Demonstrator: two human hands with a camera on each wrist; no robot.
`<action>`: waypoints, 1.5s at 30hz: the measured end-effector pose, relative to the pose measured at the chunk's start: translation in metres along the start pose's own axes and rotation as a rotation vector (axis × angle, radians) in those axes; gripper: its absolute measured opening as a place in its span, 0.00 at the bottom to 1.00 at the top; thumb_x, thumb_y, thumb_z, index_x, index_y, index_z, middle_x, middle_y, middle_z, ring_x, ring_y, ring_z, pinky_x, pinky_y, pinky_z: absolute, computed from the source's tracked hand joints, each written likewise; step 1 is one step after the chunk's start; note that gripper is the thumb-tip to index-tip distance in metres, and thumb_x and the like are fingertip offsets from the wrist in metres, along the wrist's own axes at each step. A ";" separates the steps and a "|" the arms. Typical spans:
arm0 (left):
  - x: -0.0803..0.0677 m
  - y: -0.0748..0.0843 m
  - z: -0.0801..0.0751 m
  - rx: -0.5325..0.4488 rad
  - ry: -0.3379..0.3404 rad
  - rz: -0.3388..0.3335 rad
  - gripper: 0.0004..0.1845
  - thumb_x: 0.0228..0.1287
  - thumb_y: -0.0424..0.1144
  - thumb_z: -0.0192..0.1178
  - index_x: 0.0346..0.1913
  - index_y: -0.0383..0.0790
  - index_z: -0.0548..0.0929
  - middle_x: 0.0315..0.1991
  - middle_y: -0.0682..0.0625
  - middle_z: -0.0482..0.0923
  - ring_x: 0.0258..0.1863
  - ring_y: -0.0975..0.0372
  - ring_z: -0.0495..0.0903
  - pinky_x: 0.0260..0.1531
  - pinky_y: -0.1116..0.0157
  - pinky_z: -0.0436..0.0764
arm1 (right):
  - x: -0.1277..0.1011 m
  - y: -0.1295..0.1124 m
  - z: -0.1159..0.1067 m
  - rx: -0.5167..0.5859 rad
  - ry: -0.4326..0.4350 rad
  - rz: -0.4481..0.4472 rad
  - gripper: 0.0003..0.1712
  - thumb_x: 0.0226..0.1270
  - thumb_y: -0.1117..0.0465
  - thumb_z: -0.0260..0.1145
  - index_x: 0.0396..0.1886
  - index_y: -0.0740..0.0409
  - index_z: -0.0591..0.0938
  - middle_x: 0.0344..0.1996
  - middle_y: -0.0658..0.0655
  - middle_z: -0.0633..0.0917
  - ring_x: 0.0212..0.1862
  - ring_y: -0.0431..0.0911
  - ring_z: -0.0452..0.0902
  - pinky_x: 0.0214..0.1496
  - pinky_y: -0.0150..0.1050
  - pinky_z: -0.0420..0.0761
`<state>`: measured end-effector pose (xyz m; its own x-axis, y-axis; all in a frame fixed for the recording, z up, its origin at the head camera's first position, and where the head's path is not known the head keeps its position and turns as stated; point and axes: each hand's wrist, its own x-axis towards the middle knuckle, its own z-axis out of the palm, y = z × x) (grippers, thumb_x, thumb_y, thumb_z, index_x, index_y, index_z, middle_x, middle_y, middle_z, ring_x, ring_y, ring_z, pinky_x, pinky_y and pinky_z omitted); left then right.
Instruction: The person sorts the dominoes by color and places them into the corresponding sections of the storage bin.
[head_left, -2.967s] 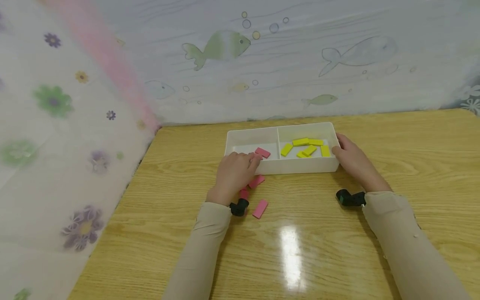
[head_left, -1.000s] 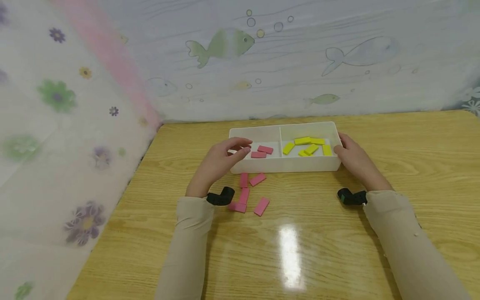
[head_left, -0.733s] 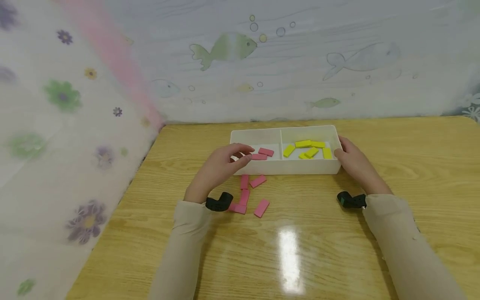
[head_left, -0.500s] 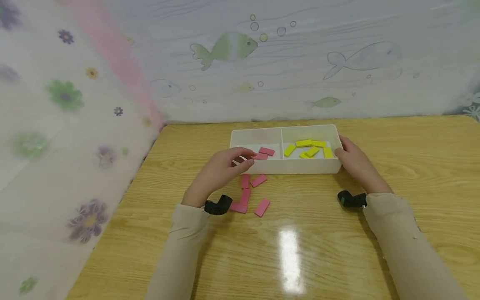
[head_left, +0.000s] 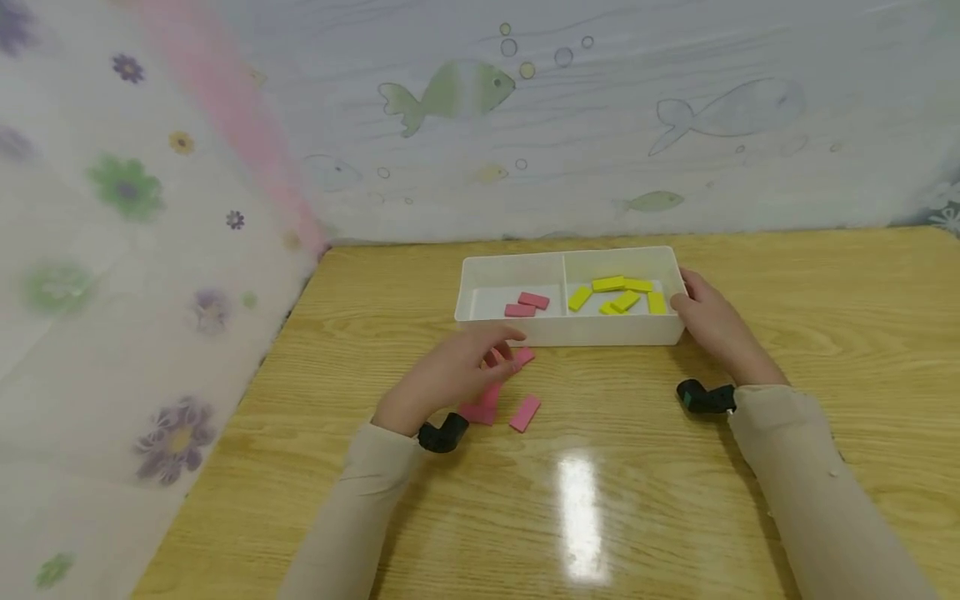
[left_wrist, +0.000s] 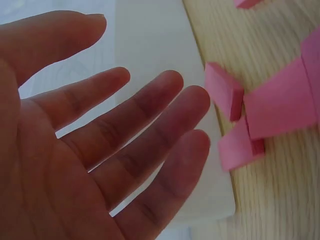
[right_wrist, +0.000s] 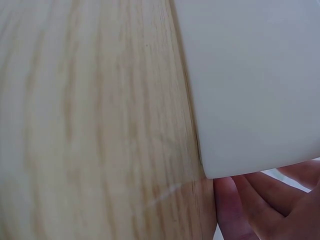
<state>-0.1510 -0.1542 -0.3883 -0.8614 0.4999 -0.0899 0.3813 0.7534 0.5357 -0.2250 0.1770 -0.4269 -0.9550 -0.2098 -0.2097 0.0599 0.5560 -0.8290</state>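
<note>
A white two-compartment box [head_left: 585,333] stands on the table, its right end gripped by my right hand [head_left: 720,333]. In the right wrist view, fingers [right_wrist: 265,197] lie at the box's lower corner. Two pink domino-like blocks [head_left: 533,300] lie in the left compartment, several yellow blocks [head_left: 580,298] in the right one. In front of the box, my left hand [head_left: 450,375] hovers over several pink blocks [head_left: 525,413] on the table, partly hiding them. The left wrist view shows its fingers spread and holding nothing, with pink blocks [left_wrist: 282,102] beyond the fingertips.
The wooden table [head_left: 637,500] meets a wall covering with fish drawings [head_left: 465,87] at the back. A flower-patterned covering [head_left: 172,446] borders its left side. Each wrist carries a black camera, the left one [head_left: 442,433] close to the pink blocks.
A second pink block has come to lie in the left compartment since three seconds ago. My left hand has drawn back from the box to the loose pink blocks. My right hand keeps its place.
</note>
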 end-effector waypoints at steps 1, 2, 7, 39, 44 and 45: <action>0.000 0.001 0.002 0.010 -0.012 0.001 0.21 0.63 0.52 0.50 0.57 0.51 0.70 0.38 0.60 0.73 0.35 0.70 0.73 0.35 0.68 0.73 | 0.000 0.000 0.000 0.002 0.000 -0.002 0.34 0.68 0.50 0.34 0.70 0.48 0.37 0.69 0.58 0.46 0.67 0.58 0.42 0.60 0.61 0.48; 0.000 0.002 0.003 0.023 -0.023 0.004 0.21 0.63 0.51 0.51 0.57 0.50 0.70 0.37 0.60 0.73 0.34 0.69 0.73 0.35 0.69 0.73 | 0.000 0.000 0.000 0.002 0.000 -0.003 0.34 0.68 0.50 0.35 0.70 0.48 0.37 0.69 0.58 0.46 0.67 0.58 0.42 0.61 0.60 0.48; 0.001 0.009 0.013 0.106 -0.091 0.016 0.21 0.61 0.50 0.54 0.55 0.47 0.71 0.33 0.59 0.74 0.30 0.69 0.72 0.33 0.70 0.72 | 0.000 0.000 0.001 0.009 -0.006 0.002 0.34 0.68 0.51 0.35 0.70 0.48 0.37 0.69 0.58 0.45 0.67 0.57 0.41 0.61 0.60 0.48; 0.004 0.024 0.033 0.328 -0.258 -0.008 0.18 0.55 0.45 0.62 0.49 0.52 0.74 0.27 0.61 0.70 0.27 0.70 0.69 0.25 0.71 0.69 | -0.002 0.000 -0.004 0.010 -0.012 -0.021 0.34 0.68 0.51 0.35 0.70 0.51 0.37 0.68 0.60 0.46 0.67 0.58 0.42 0.60 0.61 0.49; 0.003 0.024 0.032 0.298 -0.260 -0.019 0.14 0.56 0.43 0.60 0.46 0.51 0.75 0.25 0.60 0.69 0.24 0.69 0.68 0.24 0.72 0.69 | -0.002 -0.002 -0.003 0.004 -0.033 -0.018 0.34 0.68 0.51 0.35 0.70 0.51 0.37 0.69 0.60 0.46 0.67 0.58 0.41 0.60 0.61 0.48; 0.003 0.023 0.032 0.288 -0.262 -0.020 0.14 0.56 0.43 0.60 0.46 0.51 0.75 0.25 0.59 0.70 0.24 0.69 0.68 0.24 0.72 0.69 | -0.002 -0.002 -0.003 0.002 -0.036 -0.018 0.34 0.68 0.51 0.35 0.70 0.51 0.37 0.69 0.60 0.45 0.67 0.58 0.40 0.61 0.61 0.48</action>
<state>-0.1338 -0.1214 -0.4033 -0.7686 0.5483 -0.3295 0.4764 0.8344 0.2772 -0.2237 0.1788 -0.4232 -0.9450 -0.2483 -0.2129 0.0431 0.5506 -0.8336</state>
